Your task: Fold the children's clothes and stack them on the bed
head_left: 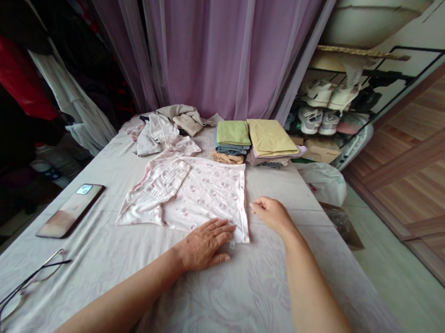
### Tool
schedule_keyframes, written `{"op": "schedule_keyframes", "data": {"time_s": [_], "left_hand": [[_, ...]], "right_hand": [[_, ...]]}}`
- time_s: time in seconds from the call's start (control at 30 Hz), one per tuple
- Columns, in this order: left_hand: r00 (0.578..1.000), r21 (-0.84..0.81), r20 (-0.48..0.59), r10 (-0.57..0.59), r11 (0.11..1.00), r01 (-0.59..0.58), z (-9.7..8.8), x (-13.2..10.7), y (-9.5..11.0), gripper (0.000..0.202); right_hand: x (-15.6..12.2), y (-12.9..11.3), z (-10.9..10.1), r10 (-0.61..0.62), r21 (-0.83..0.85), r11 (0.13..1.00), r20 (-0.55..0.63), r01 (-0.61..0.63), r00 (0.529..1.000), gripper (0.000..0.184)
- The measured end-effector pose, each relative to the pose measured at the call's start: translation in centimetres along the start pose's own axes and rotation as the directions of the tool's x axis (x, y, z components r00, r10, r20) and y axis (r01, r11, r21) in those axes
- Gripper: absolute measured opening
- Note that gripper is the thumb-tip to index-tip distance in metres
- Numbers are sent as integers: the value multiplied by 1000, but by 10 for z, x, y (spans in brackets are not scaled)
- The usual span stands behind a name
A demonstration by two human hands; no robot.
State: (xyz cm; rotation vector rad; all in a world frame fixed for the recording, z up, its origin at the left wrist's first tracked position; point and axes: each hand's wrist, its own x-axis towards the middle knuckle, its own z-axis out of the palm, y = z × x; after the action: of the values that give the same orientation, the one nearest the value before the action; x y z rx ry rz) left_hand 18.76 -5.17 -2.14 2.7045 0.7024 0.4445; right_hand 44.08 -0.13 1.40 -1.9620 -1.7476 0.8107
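Observation:
A small white garment with a pink print (201, 193) lies spread flat on the pale bedsheet (235, 301), one sleeve folded in at its left. My left hand (205, 243) rests flat on the garment's near edge, fingers stretched out. My right hand (271, 213) hovers just right of the garment's right edge, fingers loosely curled with nothing visible in them.
Two stacks of folded clothes (232, 140) (271, 139) sit at the far side, and a heap of unfolded clothes (167, 129) at the far left. A phone (70, 210) and glasses (20, 289) lie at the left. A shoe rack (335, 108) and a plastic bag (323, 182) stand at the right.

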Motion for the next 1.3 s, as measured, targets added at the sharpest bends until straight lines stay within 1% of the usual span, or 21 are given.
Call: {"op": "schedule_keyframes", "data": {"time_s": [0.07, 0.1, 0.13, 0.2, 0.27, 0.33, 0.43, 0.53, 0.7, 0.77, 0.87, 0.93, 1.0, 1.07, 1.13, 1.2, 1.27, 1.3], "left_hand": [[1000, 2, -10, 0, 1000, 0, 1, 2, 0, 45], [1000, 4, -13, -2, 1000, 2, 2, 3, 0, 44], [1000, 5, -15, -5, 1000, 5, 3, 4, 1, 44], [1000, 11, -15, -9, 1000, 9, 4, 3, 1, 43], [1000, 17, -11, -5, 1000, 6, 5, 3, 2, 45], [1000, 28, -3, -5, 1000, 5, 5, 2, 3, 50], [999, 42, 39, -9, 999, 7, 4, 2, 3, 60], [996, 50, 89, -22, 999, 17, 1, 3, 3, 61], [992, 38, 125, -20, 999, 15, 0, 4, 2, 60], [991, 31, 132, -14, 999, 10, 0, 5, 1, 60], [990, 29, 138, -15, 1000, 11, 1, 5, 1, 60], [991, 31, 136, -13, 999, 9, 2, 6, 1, 59], [992, 32, 125, -11, 999, 7, 3, 7, 1, 58], [994, 33, 110, -9, 999, 5, 3, 8, 2, 57], [995, 35, 97, -7, 999, 3, 4, 9, 2, 57], [996, 41, 89, -2, 999, -1, 5, 9, 3, 58], [997, 49, 82, 0, 999, -4, 6, 7, 3, 57], [997, 52, 76, 1, 999, -5, 7, 6, 3, 57]], "right_hand": [[31, -10, -5, 0, -97, 995, -147, -14, 989, 24], [48, -15, -7, 18, -115, 992, -198, -42, 980, 27], [65, -20, -9, 38, -104, 993, -223, -63, 974, 32], [96, -26, -11, 121, -1, 992, -225, -125, 967, 37], [122, -29, -8, 164, 69, 986, -199, -153, 966, 40], [138, -29, -1, 194, 136, 975, -156, -173, 969, 36], [149, -25, 11, 233, 271, 942, -98, -200, 968, 21], [152, -22, 17, 260, 414, 889, -100, -198, 960, 13], [159, -24, 24, 290, 594, 797, -212, -113, 933, 12], [164, -26, 31, 301, 628, 774, -244, -86, 922, 13], [170, -27, 40, 312, 647, 759, -254, -79, 915, 15], [170, -26, 42, 300, 644, 762, -253, -71, 920, 16], [164, -24, 40, 268, 634, 772, -256, -48, 929, 23], [149, -23, 38, 224, 621, 784, -263, -13, 939, 37], [125, -22, 40, 135, 568, 821, -294, 60, 946, 47], [94, -22, 46, -46, 410, 891, -345, 194, 938, 45], [64, -20, 55, -226, 188, 937, -314, 294, 922, 35], [52, -19, 58, -282, 84, 944, -298, 319, 912, 30]]}}
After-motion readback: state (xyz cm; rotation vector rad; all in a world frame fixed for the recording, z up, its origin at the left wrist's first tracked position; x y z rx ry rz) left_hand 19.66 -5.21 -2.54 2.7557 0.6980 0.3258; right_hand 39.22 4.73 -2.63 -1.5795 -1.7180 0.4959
